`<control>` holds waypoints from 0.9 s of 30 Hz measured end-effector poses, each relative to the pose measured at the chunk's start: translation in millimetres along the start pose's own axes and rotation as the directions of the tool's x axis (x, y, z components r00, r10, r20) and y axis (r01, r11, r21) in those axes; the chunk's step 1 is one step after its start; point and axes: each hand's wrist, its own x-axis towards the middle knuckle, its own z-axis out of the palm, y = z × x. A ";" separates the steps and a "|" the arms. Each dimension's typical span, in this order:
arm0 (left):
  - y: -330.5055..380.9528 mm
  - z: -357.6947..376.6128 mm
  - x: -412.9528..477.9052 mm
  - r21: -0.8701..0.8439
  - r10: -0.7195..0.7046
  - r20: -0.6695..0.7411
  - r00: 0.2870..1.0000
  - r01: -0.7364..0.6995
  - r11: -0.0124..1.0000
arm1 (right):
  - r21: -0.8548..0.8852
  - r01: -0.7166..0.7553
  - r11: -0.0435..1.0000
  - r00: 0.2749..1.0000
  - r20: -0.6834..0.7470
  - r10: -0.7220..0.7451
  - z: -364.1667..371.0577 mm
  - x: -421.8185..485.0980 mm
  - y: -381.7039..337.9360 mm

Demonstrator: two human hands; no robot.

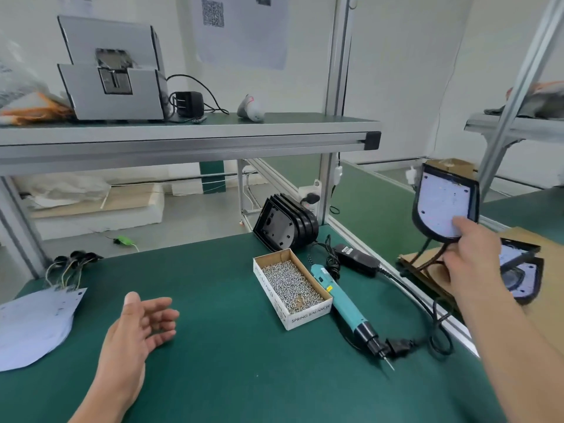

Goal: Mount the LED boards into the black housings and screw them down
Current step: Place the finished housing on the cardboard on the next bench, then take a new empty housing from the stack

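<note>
My right hand (470,254) pinches the lower edge of a black housing (416,209) raised at far right, with a white LED board (442,199) seated inside. My left hand (140,328) hovers empty, fingers loose. The shell seems light and stiff, so I'd grip the rim and spare the fragile board.

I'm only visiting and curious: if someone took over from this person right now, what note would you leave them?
Left hand: open, empty, above the green mat.
Right hand: holds a black housing with an LED board in it, raised at the right.
Supplies: loose LED boards stacked far left; empty housings stacked at the back; screw box mid-mat, electric screwdriver lying beside it.
Done: fitted housings lie on the cardboard at right.
Left: mount the remaining boards; whether the held one's screws are in, I cannot tell.
</note>
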 end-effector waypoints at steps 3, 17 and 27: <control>1.1 1.4 -0.8 -0.002 -0.002 -0.001 1.000 0.002 1.000 | -0.035 0.065 0.997 0.994 -0.090 -0.068 -14.4 25.5 -3.9; -1.4 -2.6 2.2 0.008 0.005 0.026 1.000 -0.005 1.000 | -0.487 0.058 0.871 0.948 -0.247 -0.202 -45.2 50.6 23.2; 2.0 0.3 -1.5 -0.023 0.000 0.029 1.000 0.001 1.000 | -0.852 0.323 0.413 0.861 0.083 -0.502 -47.5 54.8 34.6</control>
